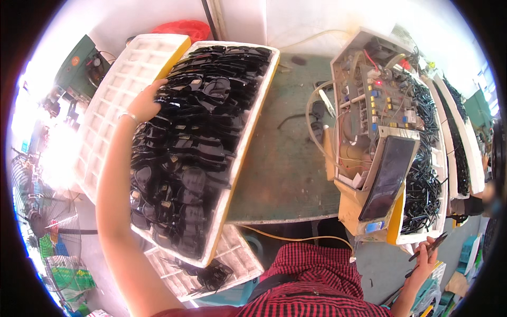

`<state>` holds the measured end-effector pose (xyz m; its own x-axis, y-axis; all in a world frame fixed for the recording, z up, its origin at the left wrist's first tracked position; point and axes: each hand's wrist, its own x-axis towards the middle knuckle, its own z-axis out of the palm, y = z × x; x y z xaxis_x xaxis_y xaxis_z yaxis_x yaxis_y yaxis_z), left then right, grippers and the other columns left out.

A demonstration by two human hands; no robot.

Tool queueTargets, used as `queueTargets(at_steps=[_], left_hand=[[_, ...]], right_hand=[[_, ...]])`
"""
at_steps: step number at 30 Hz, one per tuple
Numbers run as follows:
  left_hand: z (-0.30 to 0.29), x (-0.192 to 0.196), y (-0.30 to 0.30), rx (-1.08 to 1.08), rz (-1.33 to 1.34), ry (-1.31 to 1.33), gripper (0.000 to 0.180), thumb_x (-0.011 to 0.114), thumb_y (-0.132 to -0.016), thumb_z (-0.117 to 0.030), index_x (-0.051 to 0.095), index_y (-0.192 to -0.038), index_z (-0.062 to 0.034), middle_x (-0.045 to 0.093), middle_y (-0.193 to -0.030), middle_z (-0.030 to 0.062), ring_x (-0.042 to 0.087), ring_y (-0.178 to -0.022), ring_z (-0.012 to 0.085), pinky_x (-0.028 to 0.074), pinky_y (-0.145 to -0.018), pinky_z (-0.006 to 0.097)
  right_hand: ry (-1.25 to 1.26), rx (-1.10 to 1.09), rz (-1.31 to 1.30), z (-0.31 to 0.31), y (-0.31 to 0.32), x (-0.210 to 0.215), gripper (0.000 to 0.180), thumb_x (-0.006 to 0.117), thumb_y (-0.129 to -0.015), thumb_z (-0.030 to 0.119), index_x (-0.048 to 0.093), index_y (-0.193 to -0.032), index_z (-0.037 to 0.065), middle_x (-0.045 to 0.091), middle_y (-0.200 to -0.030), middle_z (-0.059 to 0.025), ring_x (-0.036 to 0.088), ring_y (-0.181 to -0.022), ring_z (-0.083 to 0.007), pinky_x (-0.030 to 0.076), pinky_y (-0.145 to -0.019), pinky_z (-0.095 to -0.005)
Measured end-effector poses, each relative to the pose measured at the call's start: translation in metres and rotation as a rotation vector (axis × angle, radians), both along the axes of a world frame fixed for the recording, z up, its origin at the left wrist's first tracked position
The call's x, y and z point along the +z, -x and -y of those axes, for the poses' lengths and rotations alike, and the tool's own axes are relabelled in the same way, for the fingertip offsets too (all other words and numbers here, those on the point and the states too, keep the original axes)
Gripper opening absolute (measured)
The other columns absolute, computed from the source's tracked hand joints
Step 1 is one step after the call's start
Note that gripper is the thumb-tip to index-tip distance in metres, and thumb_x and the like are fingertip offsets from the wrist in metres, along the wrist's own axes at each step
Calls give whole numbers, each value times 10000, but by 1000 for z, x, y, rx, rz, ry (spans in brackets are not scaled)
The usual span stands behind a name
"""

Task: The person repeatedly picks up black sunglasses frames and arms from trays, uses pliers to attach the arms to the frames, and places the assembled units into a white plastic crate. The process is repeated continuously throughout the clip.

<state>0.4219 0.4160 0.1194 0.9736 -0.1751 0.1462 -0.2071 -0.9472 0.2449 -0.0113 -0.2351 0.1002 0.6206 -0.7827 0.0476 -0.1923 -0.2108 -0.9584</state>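
Observation:
My left hand (146,102) reaches over a white foam tray (245,137) packed with rows of glossy black sunglasses fronts (203,142). Its thumb and fingers close around the edge of one front in the upper left rows; the fingertips are partly hidden among the lenses. Low at the right, my right hand (421,268) is closed on a slim black piece (434,244) that looks like a glasses temple. That piece sticks out past the fingers, beside a foam tray (442,179) full of loose black temples (422,198).
An opened machine (377,100) with exposed wiring and a dark screen (385,177) stands right on the green table (285,174). Black glasses (317,116) lie beside it. A compartmented foam tray (119,95) sits at left, another (237,248) below. A fan (39,216) stands far left.

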Motion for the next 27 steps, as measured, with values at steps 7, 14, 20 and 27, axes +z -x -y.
queueTargets(at_steps=[7,14,20,27], left_hand=[[33,-23,-31,211,53,-112,530,453,-820,-18,518,-1338,-112,575,-1267,223,525,-1209,382,409,-1049,443],[40,33,112,29,685,52,504,487,-790,31,569,-1274,-85,608,-1218,179,548,-1124,367,427,-994,431],[12,-29,408,426,938,79,277,494,-894,25,630,-1132,-12,660,-1070,118,636,-921,237,496,-850,326],[-8,-424,800,1707,743,2182,303,425,-952,-206,601,-1117,-23,656,-1028,94,616,-914,198,550,-714,318]], right_hand=[[-152,64,113,7,16,5,323,552,-930,38,535,-1250,5,597,-963,-58,538,-818,-97,446,-761,-232],[-175,84,187,27,57,-5,339,549,-943,69,505,-1271,-7,571,-952,-47,530,-840,-105,439,-787,-246],[-274,220,205,69,96,-43,356,547,-964,140,489,-1297,28,579,-977,-48,533,-893,-122,437,-835,-279],[-614,425,225,133,86,-53,324,492,-983,123,516,-1265,-34,559,-1051,-107,528,-1005,-195,430,-962,-343]])
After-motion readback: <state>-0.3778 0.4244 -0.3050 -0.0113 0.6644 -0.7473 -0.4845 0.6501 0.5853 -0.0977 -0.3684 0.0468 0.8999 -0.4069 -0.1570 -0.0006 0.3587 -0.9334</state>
